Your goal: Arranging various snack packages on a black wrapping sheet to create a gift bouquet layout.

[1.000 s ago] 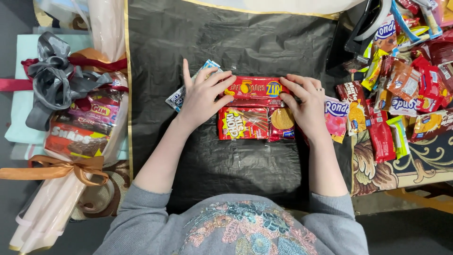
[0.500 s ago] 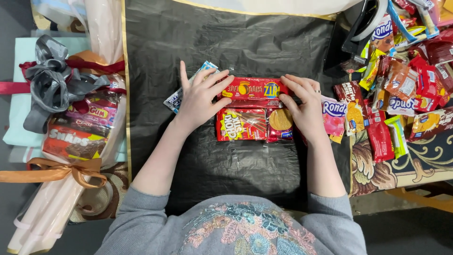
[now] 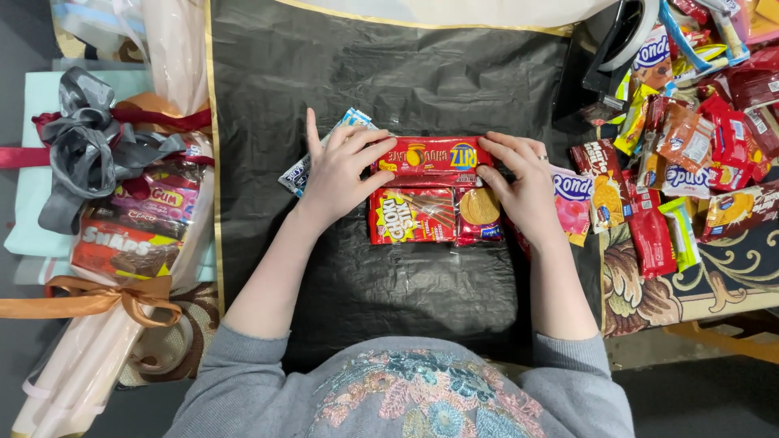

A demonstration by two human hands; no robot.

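Where the two hands meet at the middle of the black wrapping sheet (image 3: 389, 73), a long red cracker packet (image 3: 430, 156) lies crosswise, gripped at both ends. Left hand (image 3: 339, 174): fingers spread over the packet's left end, thumb below it, grasping. Right hand (image 3: 526, 185): fingers curled over the packet's right end, a ring on one finger, likewise grasping. Just below and touching the long packet, a red biscuit-stick packet (image 3: 406, 217) and a small red cracker packet (image 3: 479, 215) lie side by side. A blue-and-white wrapper (image 3: 296, 172) shows partly from under the left hand. A pink-and-white snack bag (image 3: 572, 203) lies just beside the right hand, at the sheet's right edge. Farther right, a heap of assorted snack packets (image 3: 698, 146) covers a patterned cloth (image 3: 714, 284). At far left, a cellophane-wrapped bundle of sweets (image 3: 134, 227) carries a grey bow (image 3: 85, 150) and an orange ribbon (image 3: 97, 296).
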